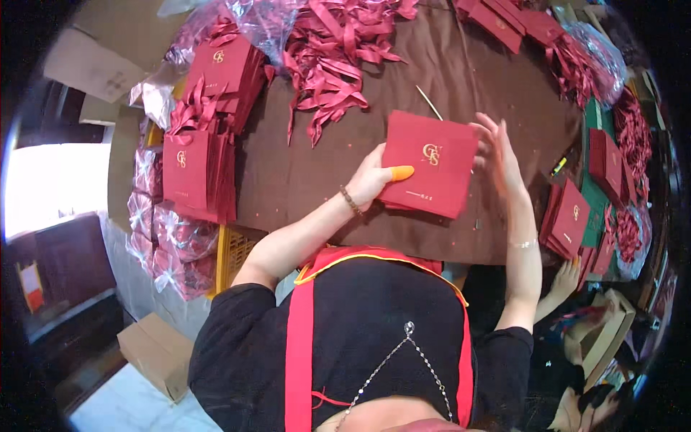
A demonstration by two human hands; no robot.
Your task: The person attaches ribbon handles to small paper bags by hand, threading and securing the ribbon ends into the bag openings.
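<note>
My left hand (370, 176) grips a small stack of square red paper bags (430, 144) with a gold emblem on the top one. An orange finger cot (402, 173) covers the thumb, which presses on the bags' face. The stack is held tilted over the brown cloth-covered table (324, 191). Beside its right edge, my right hand (502, 155) is raised with its fingers apart. Whether those fingertips touch the bags I cannot tell. A thin pale stick (429, 102) lies just beyond the stack, partly hidden by it.
Stacked red bags with ribbon handles (198, 173) stand at the left. Loose red ribbons (327, 68) heap at the far side. Plastic-wrapped bundles (183, 237) sit by a yellow crate (234, 252). A yellow-and-black cutter (559, 166) lies at right, near another person's hand (565, 277) and more bags (566, 219).
</note>
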